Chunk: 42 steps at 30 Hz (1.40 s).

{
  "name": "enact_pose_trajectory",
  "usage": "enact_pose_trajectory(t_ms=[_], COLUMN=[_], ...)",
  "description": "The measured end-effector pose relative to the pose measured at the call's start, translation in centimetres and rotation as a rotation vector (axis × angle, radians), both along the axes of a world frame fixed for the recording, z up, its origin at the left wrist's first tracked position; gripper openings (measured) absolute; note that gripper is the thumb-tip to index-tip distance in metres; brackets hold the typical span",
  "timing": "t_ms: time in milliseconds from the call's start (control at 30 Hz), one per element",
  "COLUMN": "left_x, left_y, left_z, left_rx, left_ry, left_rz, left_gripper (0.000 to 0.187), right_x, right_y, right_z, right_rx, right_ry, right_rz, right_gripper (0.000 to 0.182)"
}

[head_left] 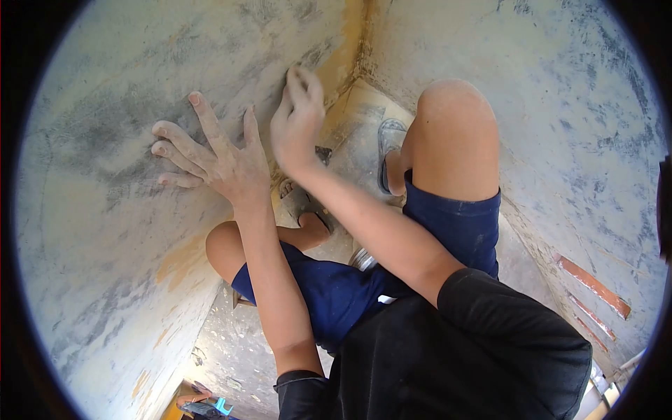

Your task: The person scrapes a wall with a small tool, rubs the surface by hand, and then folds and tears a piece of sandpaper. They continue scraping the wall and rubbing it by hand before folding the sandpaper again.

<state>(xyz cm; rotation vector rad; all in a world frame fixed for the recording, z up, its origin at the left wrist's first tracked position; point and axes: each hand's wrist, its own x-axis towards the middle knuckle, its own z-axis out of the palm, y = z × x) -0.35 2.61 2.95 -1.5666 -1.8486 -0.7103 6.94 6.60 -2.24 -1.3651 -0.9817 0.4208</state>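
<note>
My left hand [222, 159] is spread against the patchy grey-white wall [91, 203] on the left, its fingers apart and dusty. To the right of it, close to the same wall and near the corner, is my right hand [299, 119]. Its fingers are bent and drawn together, slightly blurred; whatever they may hold is hidden. Dark grey smudges mark the wall around both hands. A bare yellowish-brown strip [341, 61] runs down the wall beside the corner.
A second scuffed wall [560, 119] rises on the right, with reddish-brown exposed patches [595, 287] low down. My knees and sandals [389, 150] are on the dusty floor [234, 350] between the walls. Dark and turquoise items [210, 406] lie at the lower left.
</note>
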Motion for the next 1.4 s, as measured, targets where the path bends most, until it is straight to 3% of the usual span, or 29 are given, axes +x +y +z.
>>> enact_pose_trajectory(t_ms=[100,167,300,400,600,733,1100,1200,1367,1400], left_x=[-0.2,0.0,0.0,0.2,0.2,0.2,0.0,0.0,0.0,-0.1], left_y=[0.1,0.1,0.0,0.1,-0.2,0.2,0.0,-0.1,0.1,0.0], left_z=[-0.3,0.0,0.0,0.0,0.3,0.2,0.0,0.1,0.0,0.0], left_rx=[0.02,0.007,0.006,0.016,-0.018,0.012,-0.003,-0.019,-0.01,-0.013], left_ry=[-0.008,-0.004,-0.017,-0.038,-0.016,-0.026,-0.021,-0.005,-0.015,-0.013], left_rz=[-0.02,-0.015,-0.013,-0.018,-0.004,-0.026,-0.02,-0.006,-0.008,-0.015], left_gripper=[0.085,0.085,0.085,0.085,0.084,0.085,0.087,0.088,0.088,0.087], right_x=[0.2,1.8,1.6,-0.5,1.3,0.3,1.3,1.5,0.7,1.4], right_y=[-0.2,2.2,1.8,-1.3,1.4,-0.7,0.9,0.9,0.3,0.9], right_z=[0.0,0.3,1.0,0.3,0.9,1.1,0.6,0.9,0.5,0.3], right_rx=[0.0,-0.058,-0.05,0.003,-0.066,0.025,0.027,-0.081,0.053,-0.042], right_ry=[0.001,-0.055,-0.037,0.025,-0.069,0.01,0.006,0.042,-0.023,-0.023], right_rz=[0.077,-0.081,-0.074,0.104,-0.071,0.057,-0.001,-0.015,0.006,-0.039], right_gripper=[0.028,0.031,0.031,0.029,0.027,0.027,0.028,0.028,0.029,0.03])
